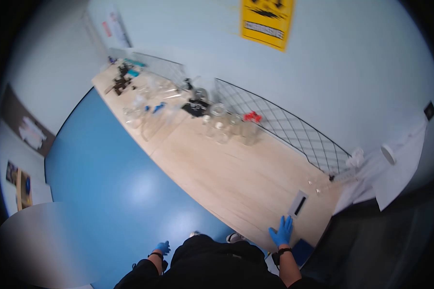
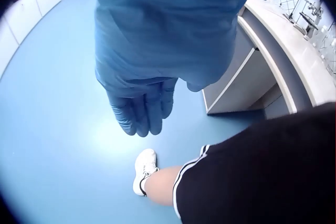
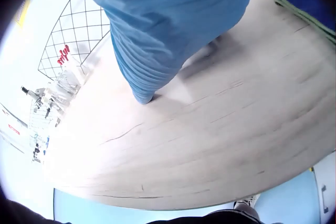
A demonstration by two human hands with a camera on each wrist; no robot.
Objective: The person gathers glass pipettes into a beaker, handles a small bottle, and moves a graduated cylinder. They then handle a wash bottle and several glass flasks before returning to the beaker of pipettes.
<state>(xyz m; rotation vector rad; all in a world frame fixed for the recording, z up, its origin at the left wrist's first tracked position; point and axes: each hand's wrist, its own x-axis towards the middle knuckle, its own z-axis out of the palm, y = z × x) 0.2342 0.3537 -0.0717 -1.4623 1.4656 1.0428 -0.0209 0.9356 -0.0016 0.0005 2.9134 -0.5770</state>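
In a blue glove, my left hand (image 1: 163,247) hangs beside the body over the floor, holding nothing; the left wrist view shows its fingers (image 2: 142,109) pointing down, loosely extended. My right hand (image 1: 282,232), also gloved in blue, is at the bench top (image 1: 255,192) with its fingers spread, close to a flat grey piece with a black strip (image 1: 300,205). A dark blue cloth (image 1: 301,252) lies beside the right wrist. In the right wrist view the gloved hand (image 3: 173,24) covers part of the wooden surface, and its palm side is hidden.
Glass jars (image 1: 222,130), a red item (image 1: 252,116) and a black item (image 1: 196,108) stand farther along the bench, before a wire mesh rack (image 1: 279,120). Small clear glassware (image 1: 318,185) is near the right end. White coats (image 1: 395,164) hang at right; blue floor (image 1: 130,183) lies left.
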